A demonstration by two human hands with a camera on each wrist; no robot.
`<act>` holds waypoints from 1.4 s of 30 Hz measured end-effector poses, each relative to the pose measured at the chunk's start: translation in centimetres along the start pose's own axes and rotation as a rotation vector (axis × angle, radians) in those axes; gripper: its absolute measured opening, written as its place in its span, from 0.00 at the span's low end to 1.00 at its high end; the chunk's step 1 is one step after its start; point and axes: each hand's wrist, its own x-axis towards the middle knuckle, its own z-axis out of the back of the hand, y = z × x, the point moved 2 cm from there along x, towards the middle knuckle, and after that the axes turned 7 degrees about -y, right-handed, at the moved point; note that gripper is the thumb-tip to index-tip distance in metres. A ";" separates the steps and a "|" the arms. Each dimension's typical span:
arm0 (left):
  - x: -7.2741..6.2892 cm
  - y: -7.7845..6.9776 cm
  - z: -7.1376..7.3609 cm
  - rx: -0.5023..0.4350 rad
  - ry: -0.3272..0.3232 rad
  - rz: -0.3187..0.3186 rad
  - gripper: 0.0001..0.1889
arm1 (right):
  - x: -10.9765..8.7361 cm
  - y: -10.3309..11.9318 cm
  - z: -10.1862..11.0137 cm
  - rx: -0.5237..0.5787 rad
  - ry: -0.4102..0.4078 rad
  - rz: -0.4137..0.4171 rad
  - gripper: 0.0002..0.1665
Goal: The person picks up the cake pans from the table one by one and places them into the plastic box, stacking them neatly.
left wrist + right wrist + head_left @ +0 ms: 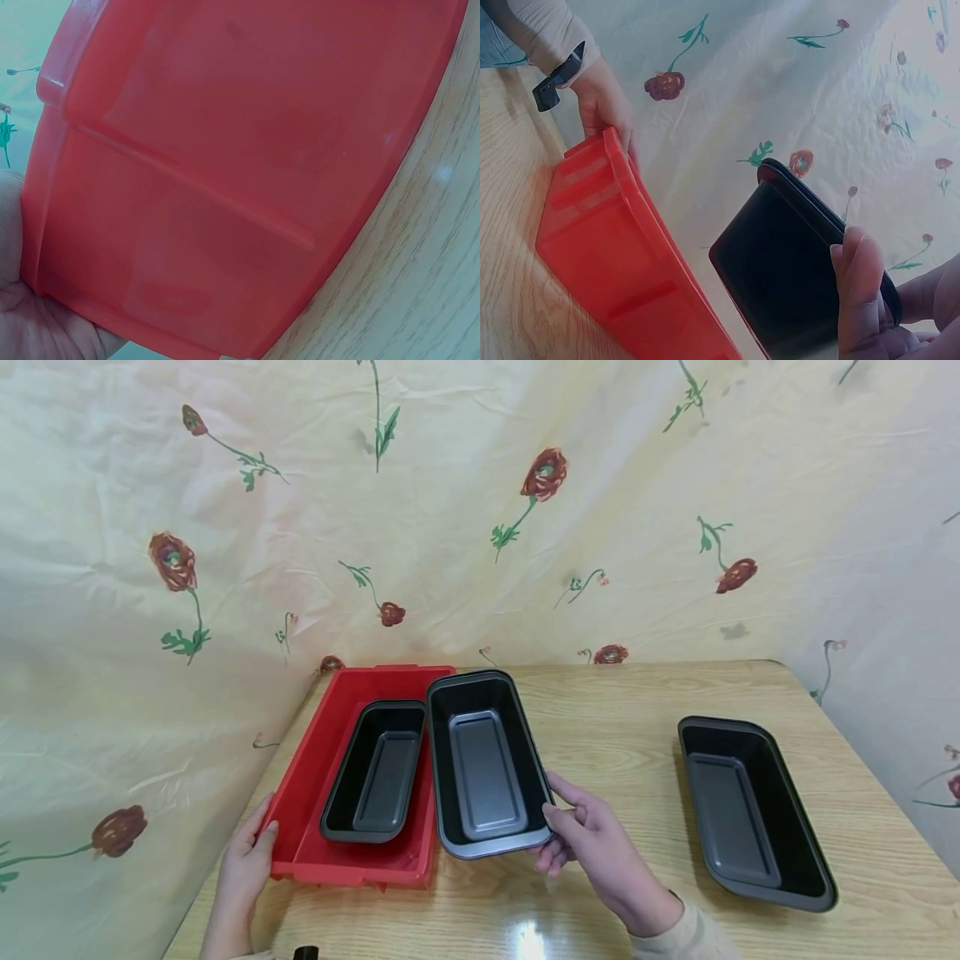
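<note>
My right hand [600,843] pinches the near right corner of a dark loaf pan [487,768], thumb on the rim and fingers beneath. That pan hangs tilted above the table, its left side overlapping the right wall of a red plastic bin [300,827] in the head view. Inside the bin lies a second loaf pan [386,777]. At the bin's near left corner my left hand [247,860] grips the rim. The right wrist view shows the held pan's dark outer side [787,262] above the bin's wall [615,262].
A third loaf pan [757,814] stands on the wooden table [615,718] at the right. Behind the table hangs a flower-patterned cloth [465,510]. A small black object [306,952] shows at the bottom edge, near my left wrist.
</note>
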 end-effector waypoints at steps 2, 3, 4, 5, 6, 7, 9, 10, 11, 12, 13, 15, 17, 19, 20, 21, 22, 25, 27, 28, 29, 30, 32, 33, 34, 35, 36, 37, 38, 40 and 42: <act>0.0 0.0 0.0 -0.007 0.002 -0.001 0.30 | 0.1 0.0 -0.1 0.000 -0.001 0.004 0.38; 0.0 0.0 0.0 -0.011 0.003 -0.001 0.30 | 0.1 0.1 -0.1 -0.002 -0.002 0.003 0.38; 0.0 0.1 0.0 -0.013 0.004 -0.001 0.30 | 0.1 0.1 -0.1 -0.002 -0.003 0.003 0.38; 0.0 0.1 0.0 -0.015 0.005 -0.001 0.30 | 0.2 0.1 -0.1 -0.002 -0.004 0.004 0.38; -0.1 0.1 0.0 -0.015 0.005 -0.001 0.30 | 0.2 0.1 -0.2 -0.001 -0.003 0.004 0.38; -0.1 0.1 0.0 -0.015 0.004 -0.001 0.30 | 0.2 0.1 -0.2 -0.001 -0.003 0.003 0.38; -0.1 0.0 0.0 -0.013 0.003 -0.001 0.30 | 0.3 0.1 -0.3 0.002 0.004 0.006 0.39; -0.1 0.0 0.0 -0.012 0.002 -0.001 0.30 | 0.3 0.0 -0.3 0.004 0.005 0.005 0.39; -0.1 0.1 0.1 -0.012 0.001 0.000 0.30 | 0.4 0.0 -0.3 0.005 0.006 0.004 0.38; -0.1 0.1 0.1 -0.012 0.000 -0.001 0.30 | 0.4 0.0 -0.4 0.006 0.007 0.003 0.38; -0.1 0.1 0.1 -0.012 -0.001 -0.001 0.30 | 0.4 0.0 -0.4 0.006 0.005 0.005 0.38; -0.1 0.1 0.1 -0.013 -0.004 -0.002 0.30 | 0.5 -0.1 -0.5 0.010 0.004 0.000 0.38; -0.1 0.1 0.1 -0.012 -0.006 -0.002 0.30 | 0.6 -0.1 -0.5 0.012 0.005 0.000 0.38; -0.1 0.2 0.0 -0.012 -0.007 0.000 0.29 | 0.7 -0.2 -0.6 0.017 0.006 0.000 0.38; 0.0 0.2 0.0 -0.012 -0.007 0.000 0.29 | 0.7 -0.2 -0.6 0.019 0.009 -0.002 0.38; 0.0 0.2 0.0 -0.011 -0.007 0.000 0.29 | 0.7 -0.3 -0.6 0.021 0.010 -0.003 0.38; 0.0 0.2 0.0 -0.010 -0.006 0.002 0.29 | 0.8 -0.3 -0.7 0.021 0.007 -0.005 0.38; 0.0 0.2 0.0 -0.012 -0.004 0.001 0.29 | 0.9 -0.3 -0.8 0.020 0.002 -0.011 0.38; 0.0 0.1 0.0 -0.012 -0.003 0.000 0.29 | 1.0 -0.2 -0.9 0.021 0.000 -0.015 0.38; 0.0 0.1 0.0 -0.013 -0.001 -0.001 0.29 | 1.1 -0.2 -1.0 0.020 -0.001 -0.014 0.38; 0.0 0.1 0.0 -0.013 -0.002 -0.002 0.29 | 1.1 -0.2 -1.0 0.018 -0.003 -0.015 0.38; -0.1 0.1 0.0 -0.011 -0.001 -0.001 0.30 | 1.2 -0.2 -1.1 0.019 -0.004 -0.015 0.38; -0.1 0.0 0.0 -0.005 0.000 0.001 0.30 | 1.3 -0.1 -1.2 0.019 -0.003 -0.009 0.37; -0.1 0.0 0.0 -0.004 0.000 0.004 0.30 | 1.4 -0.2 -1.2 0.021 -0.006 -0.007 0.37; -0.1 0.0 0.0 -0.002 0.000 0.007 0.30 | 1.4 -0.2 -1.3 0.022 -0.007 -0.007 0.37; -0.1 -0.1 0.0 0.002 -0.002 0.010 0.30 | 1.5 -0.2 -1.4 0.023 -0.007 -0.003 0.38; -0.1 -0.1 0.0 0.004 -0.001 0.011 0.30 | 1.5 -0.1 -1.5 0.027 -0.005 0.000 0.38; -0.1 -0.1 0.0 0.004 -0.002 0.013 0.30 | 1.6 -0.1 -1.6 0.031 -0.003 0.004 0.38; -0.1 -0.1 0.0 0.003 -0.002 0.012 0.29 | 1.6 -0.1 -1.7 0.033 -0.004 0.005 0.38; -0.1 0.0 0.0 0.002 -0.003 0.009 0.29 | 1.8 -0.1 -1.9 0.039 -0.002 0.007 0.39; -0.1 0.0 0.0 0.000 -0.005 0.004 0.29 | 1.9 0.0 -2.1 0.043 -0.002 0.007 0.39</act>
